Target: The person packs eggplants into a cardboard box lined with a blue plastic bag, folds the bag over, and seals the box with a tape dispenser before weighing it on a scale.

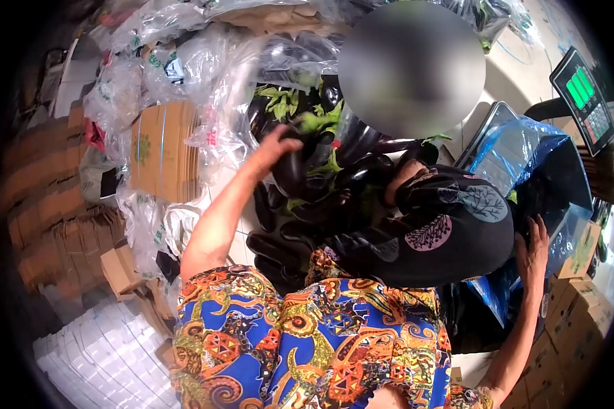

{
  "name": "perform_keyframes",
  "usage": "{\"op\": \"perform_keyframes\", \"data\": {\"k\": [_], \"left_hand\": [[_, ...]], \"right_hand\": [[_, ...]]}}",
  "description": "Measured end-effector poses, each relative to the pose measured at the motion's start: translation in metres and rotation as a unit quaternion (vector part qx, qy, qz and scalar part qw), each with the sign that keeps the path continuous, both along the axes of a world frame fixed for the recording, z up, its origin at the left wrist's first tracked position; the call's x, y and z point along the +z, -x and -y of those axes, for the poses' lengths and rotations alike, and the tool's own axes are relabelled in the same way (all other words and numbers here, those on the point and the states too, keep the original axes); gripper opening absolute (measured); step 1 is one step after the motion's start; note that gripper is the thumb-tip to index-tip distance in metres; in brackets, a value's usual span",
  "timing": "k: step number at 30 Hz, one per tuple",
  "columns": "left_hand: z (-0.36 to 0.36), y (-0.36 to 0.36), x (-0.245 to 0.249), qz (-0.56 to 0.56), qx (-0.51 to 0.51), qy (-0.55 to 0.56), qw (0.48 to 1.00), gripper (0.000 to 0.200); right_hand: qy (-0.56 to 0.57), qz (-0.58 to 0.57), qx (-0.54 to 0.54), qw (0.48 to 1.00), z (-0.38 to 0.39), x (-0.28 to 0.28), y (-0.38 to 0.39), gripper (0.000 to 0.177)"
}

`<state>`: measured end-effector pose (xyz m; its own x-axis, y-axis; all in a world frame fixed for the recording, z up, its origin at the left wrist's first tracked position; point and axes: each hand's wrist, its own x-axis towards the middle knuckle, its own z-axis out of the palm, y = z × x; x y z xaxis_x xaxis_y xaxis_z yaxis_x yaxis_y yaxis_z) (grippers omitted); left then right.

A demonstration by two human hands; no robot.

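A heap of dark purple eggplants [365, 170], some with green calyxes, lies in front of me. My left hand [278, 146] reaches over the heap's left side, just above a long eggplant [290, 174]. Its fingers look apart, and I see nothing held in them. On the right, my right hand [532, 249] rests with fingers stretched out against the near side of a container lined with blue plastic film [569, 160]. Dark contents show inside the liner, partly in shadow.
A co-worker's black patterned sleeve [450, 232] crosses the heap's right side; the head is blurred. A scale display [583, 99] glows green at right. Flattened cartons [164, 150] and clear plastic bags [116, 88] stand at left, white stacked material [106, 361] lower left, cardboard boxes [566, 327] lower right.
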<state>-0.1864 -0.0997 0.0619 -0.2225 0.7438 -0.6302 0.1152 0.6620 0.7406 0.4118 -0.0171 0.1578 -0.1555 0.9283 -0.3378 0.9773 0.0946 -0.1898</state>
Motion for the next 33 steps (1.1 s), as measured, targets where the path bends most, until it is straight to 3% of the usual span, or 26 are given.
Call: {"op": "perform_keyframes", "data": {"k": [3,10,11,13,15,17,19,21,23,25,27,28,30,31,33], "left_hand": [[0.022,-0.022,-0.022,-0.074,-0.148,-0.012,0.986,0.067],[0.028,-0.061,-0.021,-0.145,-0.203,-0.019,0.968,0.067],[0.032,-0.065,-0.038,-0.191,-0.238,-0.116,0.945,0.067],[0.022,-0.084,-0.035,-0.225,-0.224,-0.223,0.922,0.069],[0.003,-0.097,-0.029,-0.208,-0.216,-0.203,0.932,0.069],[-0.012,-0.107,-0.043,-0.222,-0.174,-0.318,0.905,0.069],[-0.031,-0.101,-0.036,-0.144,-0.13,-0.224,0.955,0.051],[-0.054,-0.071,-0.026,-0.202,-0.111,-0.225,0.947,0.04],[-0.072,-0.021,-0.046,-0.26,-0.051,-0.276,0.924,0.034],[-0.083,0.044,-0.079,-0.313,-0.048,-0.212,0.925,0.032],[-0.114,0.078,-0.062,-0.223,0.029,-0.125,0.966,0.036],[-0.132,0.088,-0.037,-0.257,0.02,-0.208,0.943,0.035],[-0.174,0.12,0.003,-0.069,0.11,-0.296,0.946,0.034],[-0.192,0.139,0.009,0.154,0.204,-0.282,0.925,0.033],[-0.21,0.143,0.015,0.204,0.217,-0.342,0.891,0.023]], "right_hand": [[0.008,-0.004,-0.003,1.0,-0.002,0.003,0.001,0.046],[0.008,0.021,0.002,1.0,-0.006,0.0,0.002,0.047],[0.004,0.022,-0.002,1.0,-0.006,0.0,0.003,0.047],[0.003,0.029,0.001,1.0,-0.006,-0.001,0.003,0.047],[0.009,0.04,0.008,0.999,-0.007,-0.002,0.003,0.048],[0.011,0.052,0.008,0.999,-0.011,-0.003,-0.001,0.049],[0.01,0.034,0.006,0.999,-0.008,-0.001,-0.004,0.048],[0.011,0.021,0.002,1.0,-0.005,0.003,-0.004,0.048],[0.016,0.012,0.005,1.0,-0.005,0.01,0.002,0.047],[0.014,0.021,-0.002,1.0,-0.005,0.008,0.002,0.046],[0.013,0.026,-0.014,0.999,-0.006,0.007,0.003,0.046],[0.016,0.026,-0.022,0.999,-0.007,0.009,0.005,0.046],[0.025,0.015,-0.033,0.999,-0.008,0.016,0.007,0.045],[0.033,0.003,-0.036,0.999,-0.01,0.021,0.009,0.044],[0.039,-0.009,-0.034,0.999,-0.012,0.022,0.01,0.043]]}}
